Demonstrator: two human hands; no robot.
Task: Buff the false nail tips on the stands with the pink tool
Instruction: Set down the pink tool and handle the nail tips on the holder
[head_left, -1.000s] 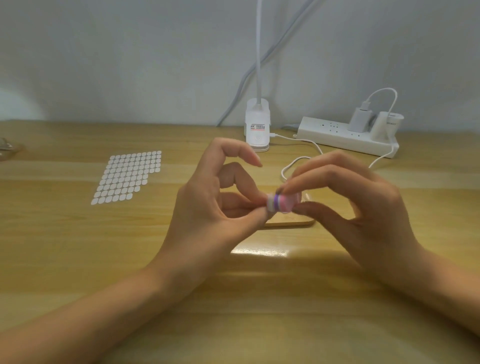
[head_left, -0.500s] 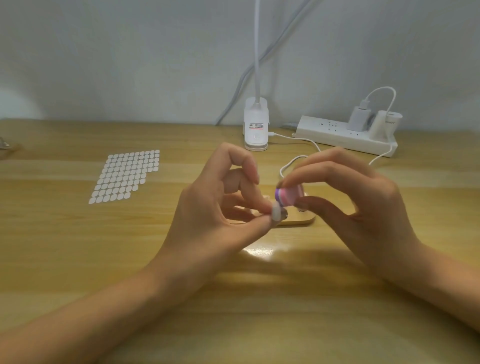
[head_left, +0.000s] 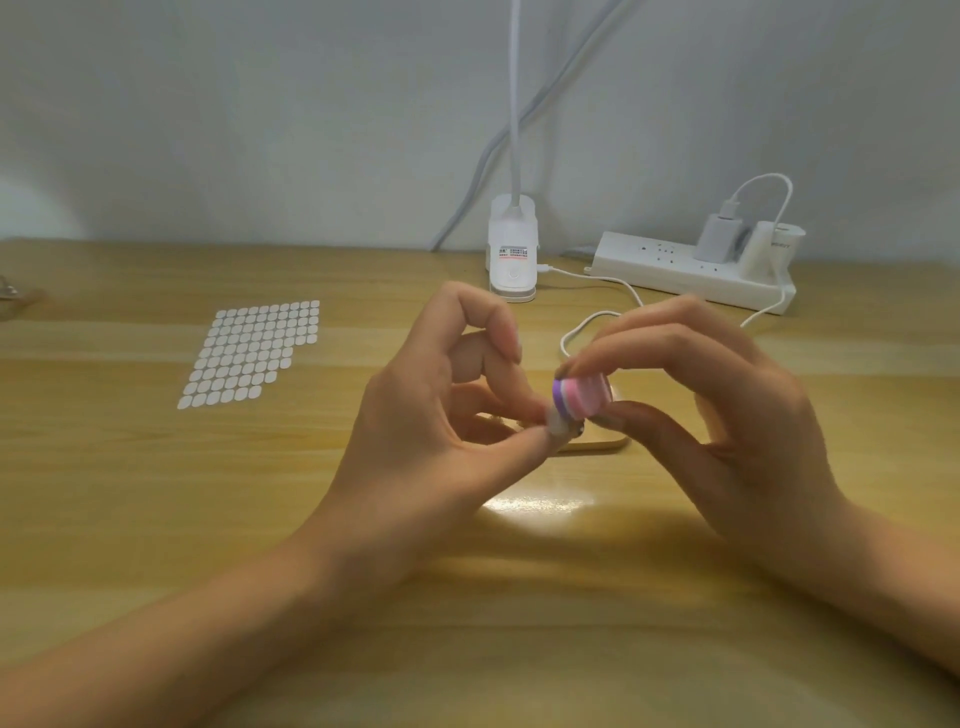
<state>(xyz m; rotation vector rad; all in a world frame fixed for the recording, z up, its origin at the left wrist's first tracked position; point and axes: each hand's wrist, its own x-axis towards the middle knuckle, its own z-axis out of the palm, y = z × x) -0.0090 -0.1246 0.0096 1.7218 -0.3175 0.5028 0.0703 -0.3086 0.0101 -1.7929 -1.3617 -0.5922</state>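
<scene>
Two hands work at the centre of the frame, above the wooden table (head_left: 156, 519).

1. My left hand (head_left: 431, 415) pinches a small whitish false nail tip (head_left: 560, 429) between thumb and a finger, with the index finger arched above.
2. My right hand (head_left: 727, 415) grasps the pink tool (head_left: 582, 396), a stack of pink and purple layers, with the thumb beneath and the fingers on top.
3. The tool's purple end meets the top of the tip; blur hides the exact contact.
4. One second ago the tool lay level with the tip. It now sits above and to the right of it, and the tip is lower.

Just behind the hands a pale wooden board (head_left: 597, 445) lies flat, partly hidden. Farther left lies a sheet of white oval stickers (head_left: 249, 353). At the far edge stand a white lamp base (head_left: 511, 254) and, upper right, a white power strip (head_left: 675, 270). A white cable (head_left: 587, 321) loops toward the centre.
</scene>
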